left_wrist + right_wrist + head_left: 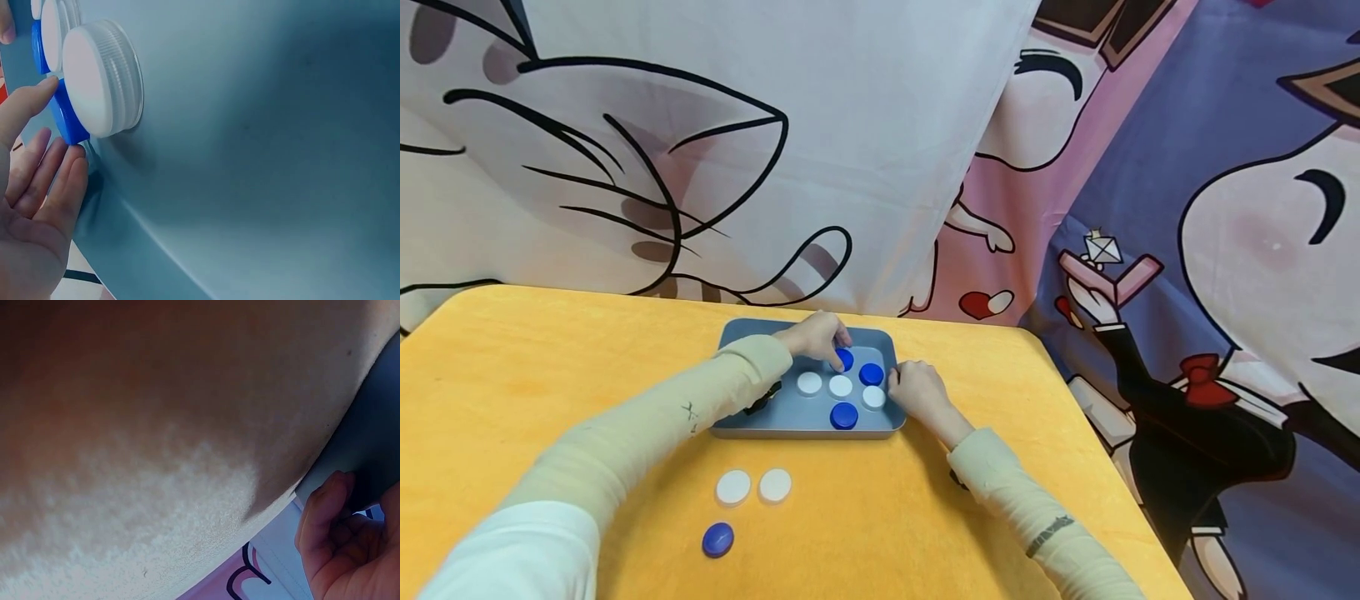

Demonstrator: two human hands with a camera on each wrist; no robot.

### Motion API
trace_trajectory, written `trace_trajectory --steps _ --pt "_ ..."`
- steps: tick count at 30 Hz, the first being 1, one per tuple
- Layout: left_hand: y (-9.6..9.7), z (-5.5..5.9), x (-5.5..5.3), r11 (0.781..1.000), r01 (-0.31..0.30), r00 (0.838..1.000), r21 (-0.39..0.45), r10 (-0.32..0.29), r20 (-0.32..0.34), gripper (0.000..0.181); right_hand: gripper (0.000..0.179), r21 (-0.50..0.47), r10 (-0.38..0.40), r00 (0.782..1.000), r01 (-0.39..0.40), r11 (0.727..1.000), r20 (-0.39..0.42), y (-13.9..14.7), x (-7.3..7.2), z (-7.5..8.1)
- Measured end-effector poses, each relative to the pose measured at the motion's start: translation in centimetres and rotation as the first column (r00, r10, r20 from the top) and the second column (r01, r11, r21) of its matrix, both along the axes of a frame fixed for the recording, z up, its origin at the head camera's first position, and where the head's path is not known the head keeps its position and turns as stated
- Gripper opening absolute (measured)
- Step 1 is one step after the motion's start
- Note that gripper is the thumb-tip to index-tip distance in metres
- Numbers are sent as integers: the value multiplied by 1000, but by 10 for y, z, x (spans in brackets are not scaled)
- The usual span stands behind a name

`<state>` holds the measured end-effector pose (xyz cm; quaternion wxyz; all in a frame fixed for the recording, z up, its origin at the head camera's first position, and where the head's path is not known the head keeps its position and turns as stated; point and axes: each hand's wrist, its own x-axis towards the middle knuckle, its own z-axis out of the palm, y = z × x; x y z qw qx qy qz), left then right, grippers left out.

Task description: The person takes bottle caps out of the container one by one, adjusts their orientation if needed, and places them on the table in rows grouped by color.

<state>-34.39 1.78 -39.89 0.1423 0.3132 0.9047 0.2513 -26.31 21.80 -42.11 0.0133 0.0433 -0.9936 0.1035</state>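
My left hand (815, 335) reaches over the far side of a grey-blue tray (793, 422) and pinches a blue bottle cap (70, 120) between thumb and fingers. A white ribbed cap (94, 78) stands right beside it in the left wrist view. At the tray's right side my right hand (920, 389) grips the wall with curled fingers (325, 506). Also inside the tray are a blue cap (871, 374), another blue cap (844, 416) near the front wall, and a row of white caps (840, 387) across the middle.
On the yellow table (587, 358), in front of the tray, lie two white caps (733, 487) side by side and one blue cap (718, 540). A printed cloth (880, 150) hangs behind the table and along its right.
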Motion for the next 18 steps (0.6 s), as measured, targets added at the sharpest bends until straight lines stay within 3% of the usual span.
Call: trace_trajectory --steps 8,18 --pt "2 -5 2 999 2 1000 -39 -3 -18 42 40 6 0 1000 0 1000 -5 0 -1 -1" --pt "2 -7 2 999 -28 1000 -18 28 8 45 42 4 16 1000 -16 1000 -26 1 -1 -2"
